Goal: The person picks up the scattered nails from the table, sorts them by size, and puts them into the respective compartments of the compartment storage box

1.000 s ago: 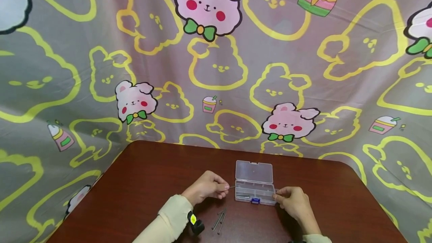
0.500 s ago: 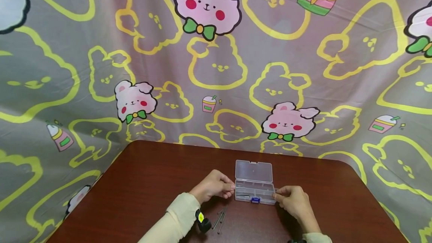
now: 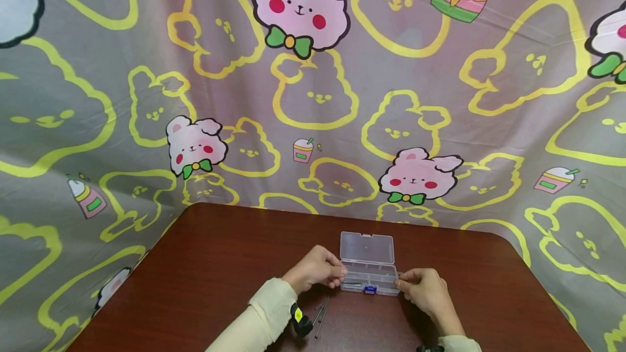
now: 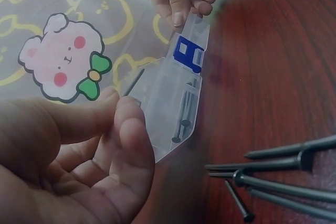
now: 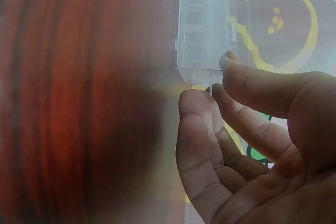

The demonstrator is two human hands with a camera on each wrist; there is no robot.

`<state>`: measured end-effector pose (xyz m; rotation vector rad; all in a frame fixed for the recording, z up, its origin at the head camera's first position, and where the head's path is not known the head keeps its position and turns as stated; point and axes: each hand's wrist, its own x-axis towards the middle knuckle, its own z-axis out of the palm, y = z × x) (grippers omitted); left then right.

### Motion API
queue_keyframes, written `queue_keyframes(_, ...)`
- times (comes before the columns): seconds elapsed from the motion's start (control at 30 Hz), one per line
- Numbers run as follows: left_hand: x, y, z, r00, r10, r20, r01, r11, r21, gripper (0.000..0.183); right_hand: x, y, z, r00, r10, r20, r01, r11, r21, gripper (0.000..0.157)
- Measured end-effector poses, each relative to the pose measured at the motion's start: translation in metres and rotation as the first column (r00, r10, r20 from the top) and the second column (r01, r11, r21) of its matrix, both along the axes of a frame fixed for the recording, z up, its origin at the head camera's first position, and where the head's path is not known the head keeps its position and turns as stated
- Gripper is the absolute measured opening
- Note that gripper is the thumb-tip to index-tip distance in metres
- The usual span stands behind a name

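A clear plastic compartment box (image 3: 383,277) with a blue latch (image 4: 188,54) stands with its lid (image 3: 367,247) raised at the back. My left hand (image 3: 320,269) is at the box's left end and pinches a nail (image 4: 135,81) between thumb and forefinger. The nail's free end points over the box's inside. Several nails (image 4: 185,107) lie in the front left compartment. At the opposite end my right hand (image 3: 425,287) holds the box's edge between thumb and fingers, as the right wrist view shows.
Several loose nails (image 3: 320,316) lie on the brown wooden table (image 3: 235,243), in front of the box and beside my left wrist. A cartoon-patterned cloth (image 3: 313,178) hangs round the back and sides of the table.
My left hand has moved right with the nail, from just left of the box to its left end, and the nail now reaches over the inside. The right hand stays put.
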<state>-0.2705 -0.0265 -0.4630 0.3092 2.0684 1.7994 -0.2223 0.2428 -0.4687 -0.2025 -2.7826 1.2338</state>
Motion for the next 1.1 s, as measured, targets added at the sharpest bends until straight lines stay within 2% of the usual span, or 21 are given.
queue_keyframes(0.23,0.001,0.002,-0.001,1.0,0.015,-0.01,-0.016,0.999,-0.05,0.005,0.001,-0.001,0.0,1.0,-0.004,0.005,0.005,1.0,-0.009,0.009)
queue_keyframes(0.4,0.002,0.005,-0.001,0.995,-0.005,-0.1,-0.01,0.989,-0.144,0.009,0.002,-0.002,0.001,1.0,-0.006,0.001,0.006,1.0,-0.001,0.008)
queue_keyframes(0.53,0.003,0.008,0.002,0.981,-0.025,-0.195,-0.023,0.97,-0.24,0.016,0.002,-0.002,0.001,1.0,-0.007,-0.003,0.007,1.0,-0.001,0.008)
queue_keyframes(0.67,0.002,0.009,0.004,0.972,-0.028,-0.234,-0.046,0.951,-0.307,0.017,0.002,-0.002,0.001,1.0,-0.006,-0.006,0.006,1.0,0.003,0.009)
queue_keyframes(0.83,0.0,0.01,0.003,0.973,-0.017,-0.232,-0.058,0.948,-0.313,0.015,0.001,-0.002,0.001,1.0,-0.005,0.002,0.005,1.0,0.004,0.009)
queue_keyframes(1.1,0.0,0.002,0.007,0.971,-0.004,-0.24,-0.063,0.961,-0.268,0.013,0.001,-0.001,0.001,1.0,-0.006,0.004,0.006,1.0,0.012,0.01)
